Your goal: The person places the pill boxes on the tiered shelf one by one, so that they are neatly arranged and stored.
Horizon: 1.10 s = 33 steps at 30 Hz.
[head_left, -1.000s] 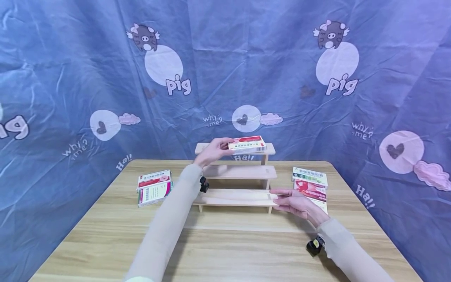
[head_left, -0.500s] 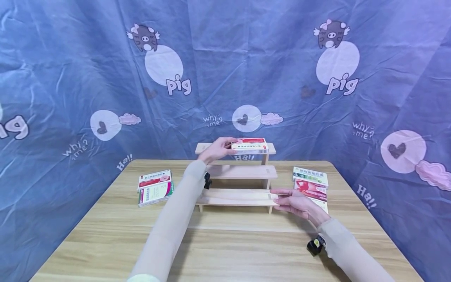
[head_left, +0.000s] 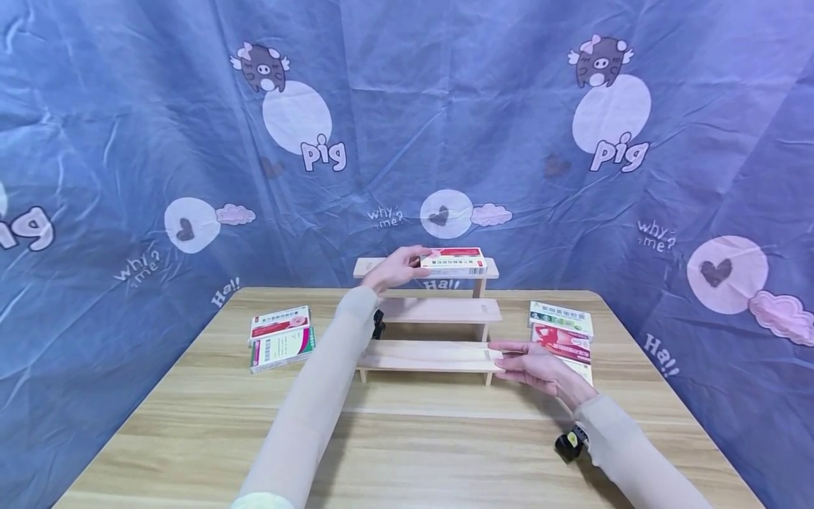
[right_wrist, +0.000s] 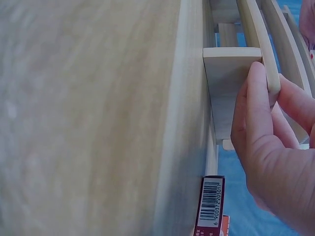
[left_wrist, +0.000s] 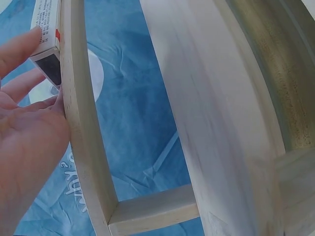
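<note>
A three-tier wooden stand (head_left: 426, 355) stands at the middle of the table. On the right part of its top tier lies a red and white medicine box (head_left: 454, 263). My left hand (head_left: 397, 269) grips the left end of this box; in the left wrist view, a finger and thumb lie along the box (left_wrist: 45, 29) at the tier's edge. With my right hand (head_left: 540, 369) I pinch the right end of the lowest tier. The right wrist view has the fingers (right_wrist: 258, 105) under the board and the thumb over it.
Two medicine boxes, one red and white (head_left: 280, 323) and one green and white (head_left: 282, 349), lie left of the stand. To the right are a green and white box (head_left: 559, 318), a red box (head_left: 566, 343) and a partly covered white one. A patterned blue cloth (head_left: 407, 141) hangs behind.
My left hand has slid the medicine box a little to the right along the top tier, and the box has turned straighter with the edge. My right hand stays on the lowest tier.
</note>
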Each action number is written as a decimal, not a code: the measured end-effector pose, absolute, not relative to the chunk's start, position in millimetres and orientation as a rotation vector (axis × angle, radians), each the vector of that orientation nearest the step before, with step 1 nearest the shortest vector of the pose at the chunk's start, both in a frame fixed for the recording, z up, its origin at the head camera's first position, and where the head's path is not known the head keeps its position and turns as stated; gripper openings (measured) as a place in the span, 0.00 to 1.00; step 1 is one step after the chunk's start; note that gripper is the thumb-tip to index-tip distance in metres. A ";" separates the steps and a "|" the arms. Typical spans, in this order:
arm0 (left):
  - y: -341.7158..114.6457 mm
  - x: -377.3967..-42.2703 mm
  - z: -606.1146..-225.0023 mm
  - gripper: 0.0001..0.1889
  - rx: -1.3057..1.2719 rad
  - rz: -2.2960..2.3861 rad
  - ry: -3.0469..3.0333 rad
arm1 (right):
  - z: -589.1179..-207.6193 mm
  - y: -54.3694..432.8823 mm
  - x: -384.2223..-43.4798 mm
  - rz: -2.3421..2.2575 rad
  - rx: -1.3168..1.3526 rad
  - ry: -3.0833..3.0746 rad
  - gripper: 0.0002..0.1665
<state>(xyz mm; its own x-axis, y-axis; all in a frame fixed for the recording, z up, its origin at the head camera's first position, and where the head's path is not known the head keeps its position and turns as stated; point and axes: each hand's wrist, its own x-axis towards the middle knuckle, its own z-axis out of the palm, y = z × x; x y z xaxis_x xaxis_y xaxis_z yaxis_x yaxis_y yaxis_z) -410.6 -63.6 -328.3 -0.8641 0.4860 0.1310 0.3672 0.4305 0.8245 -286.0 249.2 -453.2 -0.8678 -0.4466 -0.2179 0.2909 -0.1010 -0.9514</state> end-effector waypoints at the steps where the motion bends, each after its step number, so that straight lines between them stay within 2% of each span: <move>1: -63.5 -410.1 -327.8 0.30 0.766 1.410 2.556 | -452.9 249.3 -286.0 -2.015 -0.164 1.697 0.32; 33: -61.9 -411.6 -329.8 0.33 0.738 1.471 2.520 | -453.1 251.8 -285.0 -2.020 -0.206 1.646 0.30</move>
